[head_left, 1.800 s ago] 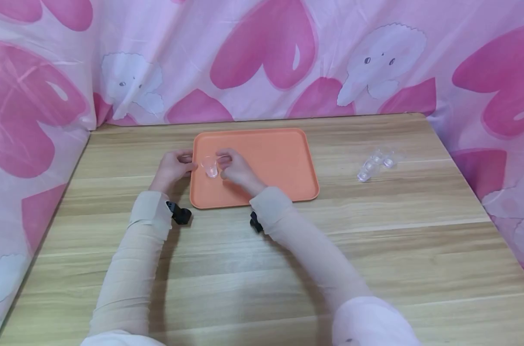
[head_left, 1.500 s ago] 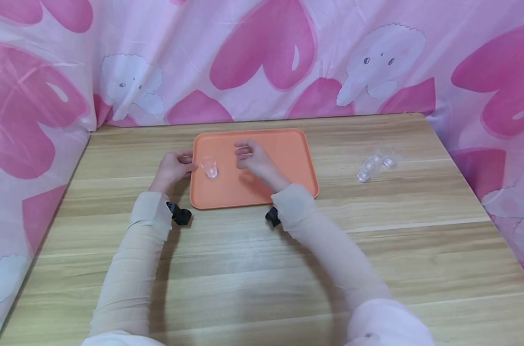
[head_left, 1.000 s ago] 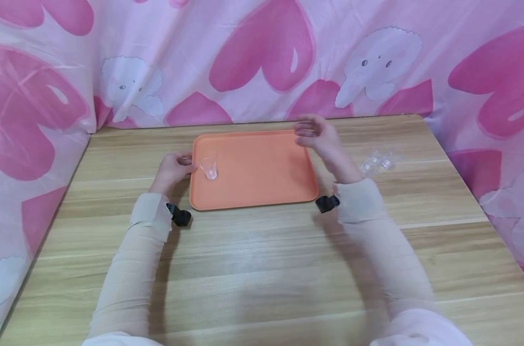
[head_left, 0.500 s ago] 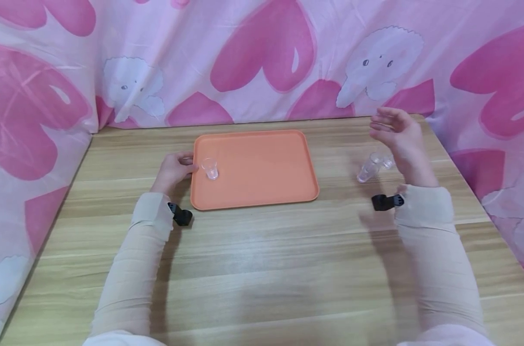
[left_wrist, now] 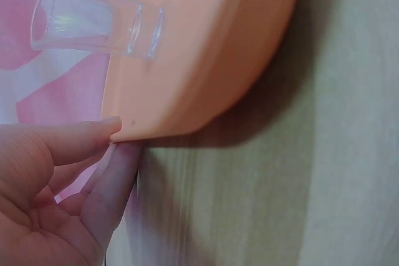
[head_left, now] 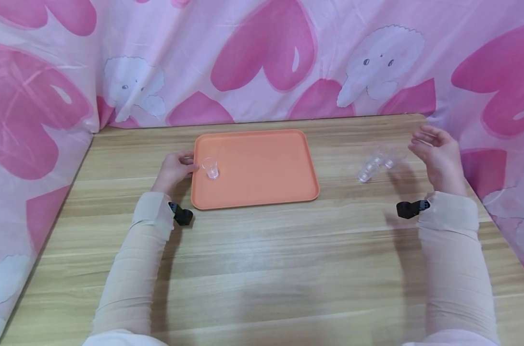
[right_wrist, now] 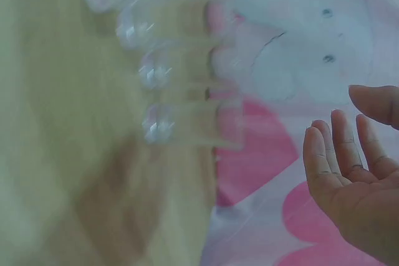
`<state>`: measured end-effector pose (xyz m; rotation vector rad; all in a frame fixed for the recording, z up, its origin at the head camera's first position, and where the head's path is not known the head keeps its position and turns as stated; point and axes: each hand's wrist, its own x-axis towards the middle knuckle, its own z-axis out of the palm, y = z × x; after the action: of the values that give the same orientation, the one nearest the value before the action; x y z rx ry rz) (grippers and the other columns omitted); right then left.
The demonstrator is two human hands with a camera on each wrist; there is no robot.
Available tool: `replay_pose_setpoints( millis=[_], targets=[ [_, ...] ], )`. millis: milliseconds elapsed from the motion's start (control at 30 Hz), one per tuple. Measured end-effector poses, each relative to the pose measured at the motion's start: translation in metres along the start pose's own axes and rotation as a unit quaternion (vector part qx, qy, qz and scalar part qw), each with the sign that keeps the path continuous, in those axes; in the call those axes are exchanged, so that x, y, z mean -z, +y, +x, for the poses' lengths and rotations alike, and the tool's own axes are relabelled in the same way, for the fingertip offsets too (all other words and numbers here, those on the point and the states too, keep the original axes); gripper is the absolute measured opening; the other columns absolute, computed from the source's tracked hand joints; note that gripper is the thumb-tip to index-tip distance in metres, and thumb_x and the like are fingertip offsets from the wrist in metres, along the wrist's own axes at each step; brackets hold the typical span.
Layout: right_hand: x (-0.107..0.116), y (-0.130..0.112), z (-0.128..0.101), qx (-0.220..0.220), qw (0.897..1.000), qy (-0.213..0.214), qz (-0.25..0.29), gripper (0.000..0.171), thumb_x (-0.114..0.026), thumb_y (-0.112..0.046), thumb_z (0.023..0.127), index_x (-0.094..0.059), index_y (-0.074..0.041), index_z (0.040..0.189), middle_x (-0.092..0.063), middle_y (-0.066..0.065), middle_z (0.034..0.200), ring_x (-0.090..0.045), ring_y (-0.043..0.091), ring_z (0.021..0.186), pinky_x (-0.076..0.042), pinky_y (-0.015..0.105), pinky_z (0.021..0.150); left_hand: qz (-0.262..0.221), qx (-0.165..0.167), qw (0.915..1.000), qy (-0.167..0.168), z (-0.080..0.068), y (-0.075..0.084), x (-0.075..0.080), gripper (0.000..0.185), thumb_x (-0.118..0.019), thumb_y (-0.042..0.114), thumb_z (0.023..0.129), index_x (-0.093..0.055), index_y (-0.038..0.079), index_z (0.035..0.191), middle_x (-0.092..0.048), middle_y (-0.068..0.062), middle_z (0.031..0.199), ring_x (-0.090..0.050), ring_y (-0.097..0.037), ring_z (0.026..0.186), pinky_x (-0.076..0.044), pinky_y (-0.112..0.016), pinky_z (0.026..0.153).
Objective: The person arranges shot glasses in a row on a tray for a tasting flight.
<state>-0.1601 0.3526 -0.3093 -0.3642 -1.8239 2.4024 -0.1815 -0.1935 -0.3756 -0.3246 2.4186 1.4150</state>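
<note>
Four small clear cups (head_left: 376, 163) stand in a row at about 3 o'clock on the wooden table (head_left: 262, 269), well apart from the orange tray (head_left: 262, 192); the right-wrist view shows them blurred. The right hand (head_left: 437, 156) hovers just beside them, fingers spread and loosely curved, holding nothing. Thin transparent plastic by the look — likely very light, slick-walled and easy to tip or crush, so a gentle pinch across one cup's side wall near the rim seems best. The left hand (head_left: 174, 169), at 9 o'clock of the tray, pinches its rim between thumb and fingers — steadying it. One more clear cup (head_left: 210, 168) stands upright inside the tray near that edge.
</note>
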Motion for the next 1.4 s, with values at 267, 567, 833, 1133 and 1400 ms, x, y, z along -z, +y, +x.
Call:
replay_pose_setpoints(
  millis=[267, 567, 833, 1133, 1400],
  targets=[
    [0.017, 0.017, 0.006, -0.017, 0.999, 0.015, -0.037, 0.036, -0.057, 0.015, 0.085, -0.058, -0.017, 0.102, -0.061, -0.008, 0.091, -0.054, 0.003, 0.089, -0.056, 0.011, 0.069, 0.001, 0.008, 1.0000, 0.004, 0.000, 0.000, -0.001, 0.051, -0.053, 0.005, 0.095, -0.039, 0.002, 0.144, -0.052, -0.023, 0.135, -0.055, -0.030, 0.119, -0.051, -0.037, 0.100],
    [0.030, 0.032, 0.012, -0.074, 0.989, 0.006, -0.125, 0.034, -0.058, 0.007, 0.088, -0.052, -0.023, 0.105, -0.054, -0.015, 0.094, -0.055, -0.004, 0.082, -0.053, 0.008, 0.068, -0.003, 0.019, 0.9998, 0.007, 0.001, 0.002, -0.001, 0.052, -0.054, 0.005, 0.095, -0.039, 0.003, 0.144, -0.051, -0.023, 0.136, -0.055, -0.030, 0.120, -0.050, -0.038, 0.102],
    [0.030, 0.042, 0.014, -0.091, 0.985, -0.015, -0.147, 0.033, -0.062, 0.003, 0.088, -0.052, -0.024, 0.103, -0.053, -0.014, 0.095, -0.056, -0.005, 0.080, -0.052, 0.007, 0.067, -0.004, 0.028, 0.9996, 0.010, 0.002, 0.003, -0.002, 0.052, -0.054, 0.005, 0.095, -0.039, 0.004, 0.145, -0.051, -0.022, 0.137, -0.055, -0.030, 0.121, -0.050, -0.038, 0.103],
    [0.022, 0.045, 0.017, -0.110, 0.983, -0.005, -0.145, 0.033, -0.064, 0.000, 0.087, -0.051, -0.025, 0.104, -0.051, -0.009, 0.102, -0.057, -0.005, 0.077, -0.053, 0.007, 0.070, -0.005, 0.026, 0.9996, 0.008, 0.003, 0.001, -0.001, 0.052, -0.054, 0.005, 0.095, -0.039, 0.004, 0.144, -0.051, -0.022, 0.136, -0.055, -0.031, 0.120, -0.050, -0.038, 0.102],
    [0.021, 0.046, 0.019, -0.104, 0.987, -0.002, -0.126, 0.030, -0.064, 0.002, 0.086, -0.052, -0.020, 0.103, -0.058, -0.012, 0.087, -0.059, -0.002, 0.071, -0.054, 0.010, 0.065, -0.006, 0.038, 0.9992, 0.009, 0.001, 0.003, -0.001, 0.051, -0.053, 0.009, 0.096, -0.039, 0.006, 0.145, -0.050, -0.021, 0.137, -0.056, -0.029, 0.119, -0.050, -0.039, 0.103]
  ],
)
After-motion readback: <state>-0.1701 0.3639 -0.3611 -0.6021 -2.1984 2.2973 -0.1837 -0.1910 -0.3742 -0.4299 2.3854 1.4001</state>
